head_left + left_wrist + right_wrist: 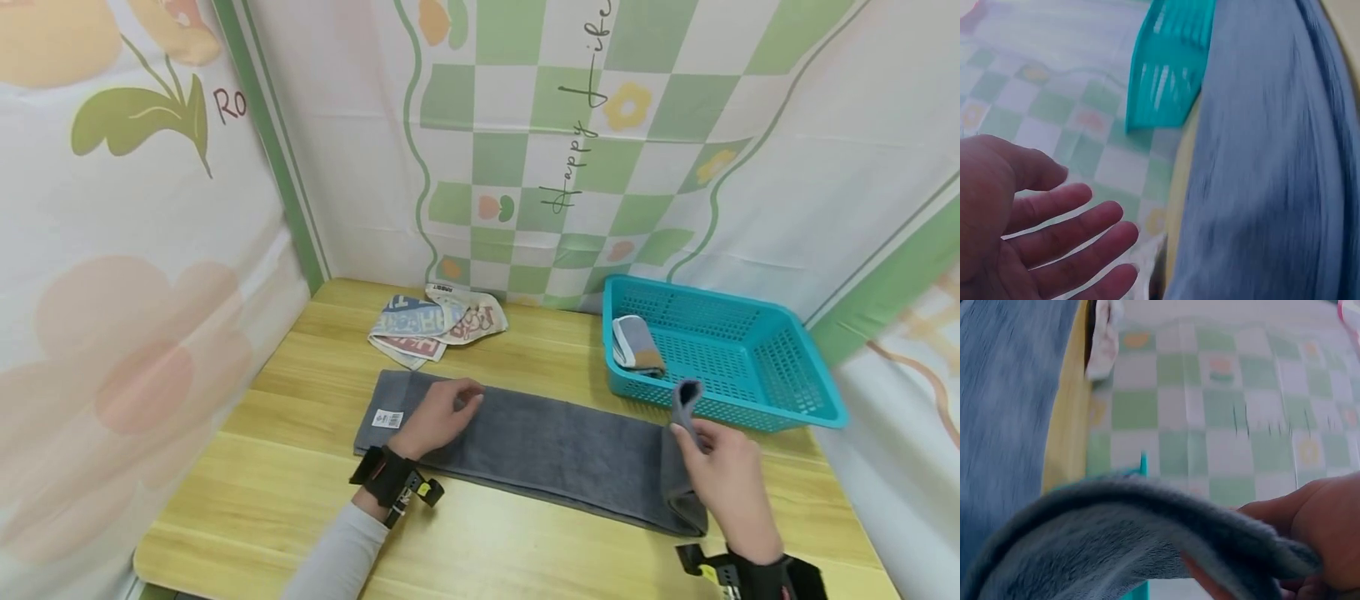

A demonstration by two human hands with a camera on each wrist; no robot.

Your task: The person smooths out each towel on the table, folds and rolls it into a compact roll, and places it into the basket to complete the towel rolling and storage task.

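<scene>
A long grey towel (555, 442), folded into a strip, lies across the table with a white label (387, 419) near its left end. My right hand (723, 467) pinches the towel's right end and holds it raised and curled over; in the right wrist view the lifted fold (1147, 531) arches between thumb and fingers. My left hand (442, 417) hovers over the left part of the towel, holding nothing. In the left wrist view its fingers (1079, 244) are spread and relaxed beside the towel (1254, 162).
A teal plastic basket (735, 392) stands at the back right, holding a folded small cloth (637, 346). Several printed cloths (435, 325) lie loosely at the back left of the wooden table (285, 450). Patterned curtains (360, 167) hang behind and on the sides.
</scene>
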